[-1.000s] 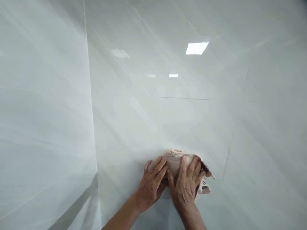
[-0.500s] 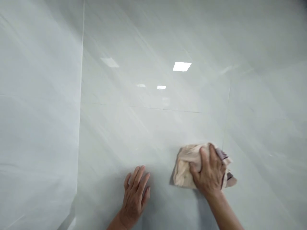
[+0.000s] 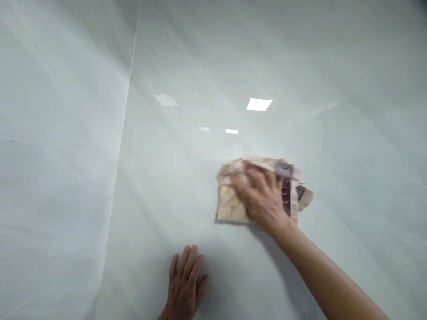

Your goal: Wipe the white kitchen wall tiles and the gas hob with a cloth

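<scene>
A folded beige cloth [image 3: 233,206] with a dark purple and grey patterned edge lies against the glossy pale tiled wall [image 3: 167,186]. My right hand [image 3: 262,193] presses on it with fingers bent into the fabric, slightly blurred by motion; the underside of the cloth is hidden. Lower and to the left, my left hand [image 3: 185,280] is held with its fingers stretched out and somewhat apart, at the wall and with nothing in it. A soft shadow surrounds it.
A corner line [image 3: 124,118] on the left separates this wall from a second pale tiled wall [image 3: 56,178]. Bright reflections of ceiling lights [image 3: 259,104] show on the tiles above the cloth. Thin joints run between the tiles.
My right hand has moved the cloth up and to the left across the wall. The left hand sits slightly lower in view, and the view has tilted a little.
</scene>
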{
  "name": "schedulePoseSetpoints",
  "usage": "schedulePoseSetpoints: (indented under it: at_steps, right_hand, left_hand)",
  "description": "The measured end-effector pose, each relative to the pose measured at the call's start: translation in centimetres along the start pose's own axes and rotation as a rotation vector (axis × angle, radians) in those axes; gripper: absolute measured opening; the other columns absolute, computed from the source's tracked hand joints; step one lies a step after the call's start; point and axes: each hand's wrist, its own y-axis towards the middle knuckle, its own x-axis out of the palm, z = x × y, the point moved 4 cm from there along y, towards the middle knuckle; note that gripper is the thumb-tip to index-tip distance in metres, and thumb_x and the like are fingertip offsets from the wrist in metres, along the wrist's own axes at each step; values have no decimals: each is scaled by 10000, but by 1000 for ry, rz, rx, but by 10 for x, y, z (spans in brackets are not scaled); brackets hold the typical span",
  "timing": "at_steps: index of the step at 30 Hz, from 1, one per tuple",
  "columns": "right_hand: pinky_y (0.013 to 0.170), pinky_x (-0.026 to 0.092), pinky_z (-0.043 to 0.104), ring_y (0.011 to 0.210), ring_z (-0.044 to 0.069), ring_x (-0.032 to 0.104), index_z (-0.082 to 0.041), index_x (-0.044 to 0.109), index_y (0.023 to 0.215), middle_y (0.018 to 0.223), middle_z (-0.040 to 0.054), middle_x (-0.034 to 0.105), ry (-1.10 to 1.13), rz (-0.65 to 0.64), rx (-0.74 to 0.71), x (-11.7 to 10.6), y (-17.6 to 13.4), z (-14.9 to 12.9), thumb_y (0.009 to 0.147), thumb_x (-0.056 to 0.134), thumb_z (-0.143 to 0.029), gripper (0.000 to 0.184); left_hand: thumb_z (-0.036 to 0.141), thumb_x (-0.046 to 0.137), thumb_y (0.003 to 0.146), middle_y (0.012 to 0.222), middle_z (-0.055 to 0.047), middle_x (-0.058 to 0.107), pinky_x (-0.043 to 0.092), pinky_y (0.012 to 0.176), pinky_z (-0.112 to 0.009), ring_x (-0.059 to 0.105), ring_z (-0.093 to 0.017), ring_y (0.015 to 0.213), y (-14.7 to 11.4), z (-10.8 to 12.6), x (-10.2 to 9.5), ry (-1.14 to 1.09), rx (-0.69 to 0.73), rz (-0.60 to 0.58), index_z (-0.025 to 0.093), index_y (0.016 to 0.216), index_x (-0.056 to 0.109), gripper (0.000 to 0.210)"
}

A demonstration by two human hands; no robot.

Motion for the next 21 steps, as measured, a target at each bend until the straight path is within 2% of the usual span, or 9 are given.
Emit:
schedulePoseSetpoints:
  at_steps: [2, 4, 8, 10, 14, 15, 16, 18, 21]
  right_hand:
    - [1046, 455, 607, 1323, 380, 438, -335, 568, 1482, 1520, 112, 455, 36, -173, -196, 9, -17, -40, 926, 639, -166, 586]
    - [994, 523, 545, 1381, 366, 420, -273, 538, 1516, 1564, 106, 438, 78, -268, -389, 10, -43, -69, 964, 640, -269, 561]
    - [980, 581, 503, 1508, 298, 323, -258, 428, 1611, 1699, 55, 276, 70, -346, -574, 7, -82, -73, 935, 706, -620, 816]
    - [1008, 574, 533, 1480, 305, 378, -304, 438, 1608, 1724, 44, 211, 65, -365, -544, 7, -74, -48, 877, 789, -624, 872]
    - [1024, 473, 686, 1541, 427, 264, -260, 683, 1379, 1697, 67, 283, 94, -233, -509, -5, -6, 34, 1006, 592, -588, 505]
    - [983, 472, 679, 1534, 453, 256, -195, 664, 1409, 1692, 123, 272, 57, -160, -402, -12, 17, 61, 1035, 462, -618, 600]
    - [921, 470, 667, 1509, 478, 281, -127, 569, 1510, 1686, 200, 229, -14, -80, -214, -22, 41, 91, 1034, 322, -657, 754]
    - [853, 383, 725, 1461, 533, 310, -87, 363, 1632, 1657, 272, 206, -153, -23, -1, -40, 77, 142, 978, 104, -674, 916]
    - [991, 241, 760, 1467, 584, 215, 53, 501, 1511, 1656, 309, 150, -100, 116, 216, -65, 110, 201, 938, 140, -717, 1026]
  left_hand:
    - [247, 644, 975, 1543, -167, 590, 176, 1362, -471, 329, -234, 1608, 2, 1, -2, 24, 19, -2, 180, 1453, 555, 491]
    - [222, 641, 967, 1522, -183, 603, 178, 1362, -481, 322, -243, 1611, 4, 2, -3, 56, 43, -12, 157, 1416, 573, 459]
    - [233, 645, 965, 1488, -187, 630, 178, 1362, -482, 323, -240, 1611, 6, 3, -5, 66, 56, -13, 149, 1379, 595, 425]
    - [241, 654, 965, 1525, -175, 603, 173, 1364, -475, 329, -233, 1609, 5, 3, -4, 36, 30, -6, 162, 1385, 596, 432]
    - [237, 655, 962, 1673, -114, 440, 151, 1371, -464, 318, -234, 1613, 4, 2, -2, -22, -6, 4, 195, 1460, 557, 510]
    - [224, 646, 962, 1701, -94, 395, 142, 1374, -458, 304, -232, 1619, 4, 3, -2, -19, 5, 4, 201, 1492, 534, 542]
    - [209, 636, 961, 1720, -76, 358, 134, 1376, -450, 289, -228, 1624, 5, 3, -2, -8, 21, 3, 205, 1524, 506, 578]
    - [188, 621, 958, 1734, -54, 326, 129, 1378, -445, 279, -228, 1627, 6, 3, -2, 7, 44, 3, 211, 1578, 448, 644]
    - [204, 630, 953, 1719, -70, 360, 147, 1373, -476, 308, -261, 1615, 2, 2, -2, 2, 61, 18, 199, 1607, 413, 689]
